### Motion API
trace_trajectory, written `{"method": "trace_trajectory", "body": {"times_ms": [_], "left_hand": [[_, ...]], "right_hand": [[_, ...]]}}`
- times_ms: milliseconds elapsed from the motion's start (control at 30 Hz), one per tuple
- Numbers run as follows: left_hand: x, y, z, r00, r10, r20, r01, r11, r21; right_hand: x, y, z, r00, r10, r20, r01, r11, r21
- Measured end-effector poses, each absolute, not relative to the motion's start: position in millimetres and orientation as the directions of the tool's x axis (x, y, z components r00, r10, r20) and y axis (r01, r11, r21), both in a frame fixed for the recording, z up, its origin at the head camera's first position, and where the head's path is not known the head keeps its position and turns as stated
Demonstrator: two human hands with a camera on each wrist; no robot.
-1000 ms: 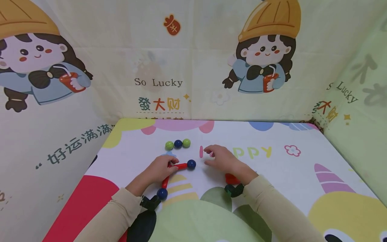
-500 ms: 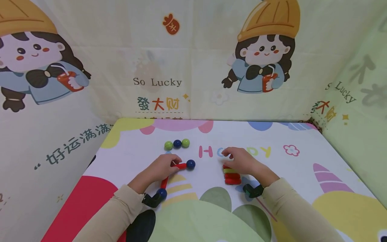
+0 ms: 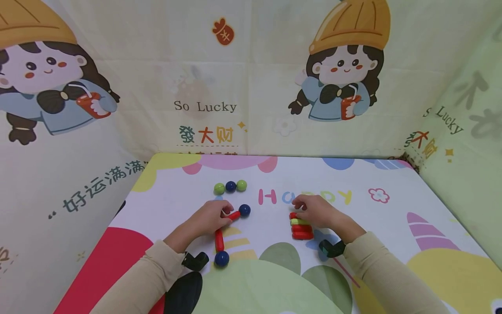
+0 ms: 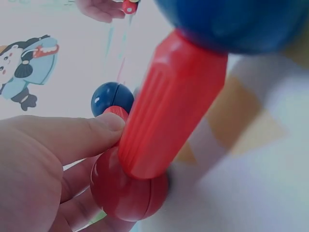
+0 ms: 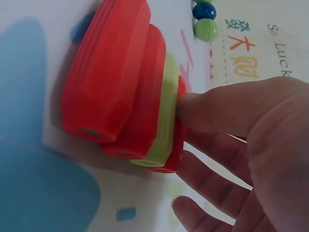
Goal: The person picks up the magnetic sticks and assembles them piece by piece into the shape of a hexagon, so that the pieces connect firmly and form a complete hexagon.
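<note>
My left hand (image 3: 209, 216) pinches a red magnetic rod (image 4: 116, 112) beside a red ball (image 4: 128, 186); its lower fingers curl near that ball. This rod ends in a blue ball (image 3: 245, 210). From the red ball a second red rod (image 3: 219, 240) runs toward me to another blue ball (image 3: 222, 259), making a bent shape. My right hand (image 3: 319, 211) is over a row of rods, its thumb touching the farthest red rod (image 3: 293, 215) and its fingers loosely bent beyond it. Beside that lie a light green rod (image 3: 300, 222) and red rods (image 3: 302, 235).
Behind the left hand, two green balls (image 3: 241, 185) flank a blue ball (image 3: 231, 186) in a short line on the printed tabletop (image 3: 266, 240). A patterned cloth wall (image 3: 270, 87) rises behind the table's far edge.
My right hand has moved right, from the table's middle to the row of rods. In the left hand, the bent shape has turned: its near blue ball shifted right, its far one slightly left.
</note>
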State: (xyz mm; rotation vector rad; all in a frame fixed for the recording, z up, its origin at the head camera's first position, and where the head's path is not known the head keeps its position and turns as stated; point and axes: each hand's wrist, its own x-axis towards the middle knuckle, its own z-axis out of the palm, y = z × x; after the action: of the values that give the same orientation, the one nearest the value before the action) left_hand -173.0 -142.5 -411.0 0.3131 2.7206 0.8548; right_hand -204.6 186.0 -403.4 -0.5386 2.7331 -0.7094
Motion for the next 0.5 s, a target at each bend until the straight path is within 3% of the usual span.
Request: {"method": "trace_trajectory", "body": {"times_ms": [500], "left_hand": [[-180.6,-137.0,-410.7,-0.954,0.250,-0.163,0.095,0.772,0.628]], "right_hand": [[-204.0,189.3,-410.2,-0.905,-0.415,-0.094,-0.340,0.838,-0.426]]}}
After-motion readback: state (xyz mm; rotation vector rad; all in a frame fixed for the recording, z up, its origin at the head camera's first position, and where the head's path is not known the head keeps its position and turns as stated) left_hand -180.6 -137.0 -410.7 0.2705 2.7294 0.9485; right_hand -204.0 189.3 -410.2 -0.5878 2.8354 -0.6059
